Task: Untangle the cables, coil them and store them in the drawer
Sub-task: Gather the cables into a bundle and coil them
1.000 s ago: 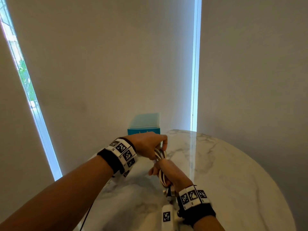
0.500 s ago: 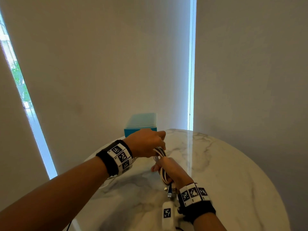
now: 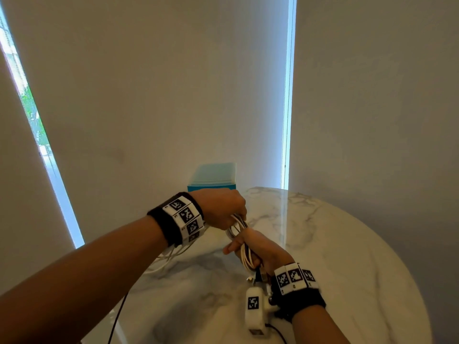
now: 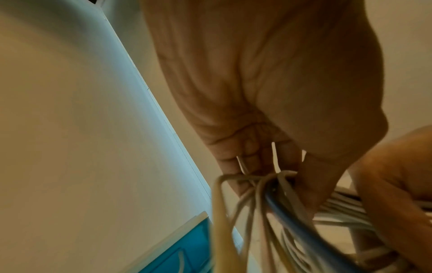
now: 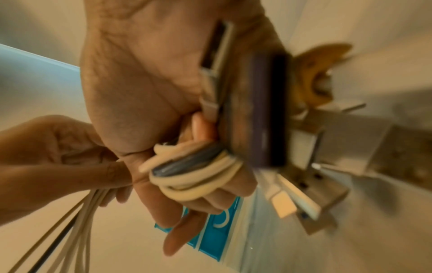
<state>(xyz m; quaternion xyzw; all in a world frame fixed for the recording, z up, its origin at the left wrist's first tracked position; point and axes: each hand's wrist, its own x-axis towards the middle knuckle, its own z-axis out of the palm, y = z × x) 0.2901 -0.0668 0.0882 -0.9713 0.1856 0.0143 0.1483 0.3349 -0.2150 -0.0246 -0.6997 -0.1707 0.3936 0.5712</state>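
Both hands are up over the table (image 3: 347, 244), working one bundle between them. The right hand (image 3: 263, 249) has its fingers curled round a coil (image 5: 194, 177) of pale cables with a blue-grey one in among them; the loops lie across the palm and the fingers wrap them from below. By the heel of that hand, a metal plug (image 5: 217, 61) and a dark connector block (image 5: 264, 110) stick out of the grip, blurred. Two white plugs (image 5: 287, 201) dangle just past the fingers.

Just above and beyond it, the left hand (image 3: 221, 209) pinches the far end of the same bundle, fingers and thumb closed on the strands (image 4: 264, 186). From that pinch loose lengths (image 3: 171, 256) trail back under the left wrist onto the marble. In the left wrist view a blue cable (image 4: 287, 216) runs with the white ones down from the fingertips.

Beyond the left hand, at the table's back edge, stands the teal drawer box (image 3: 212, 178); its blue fronts (image 5: 217, 238) show behind the right fingers, with pale curved handles.
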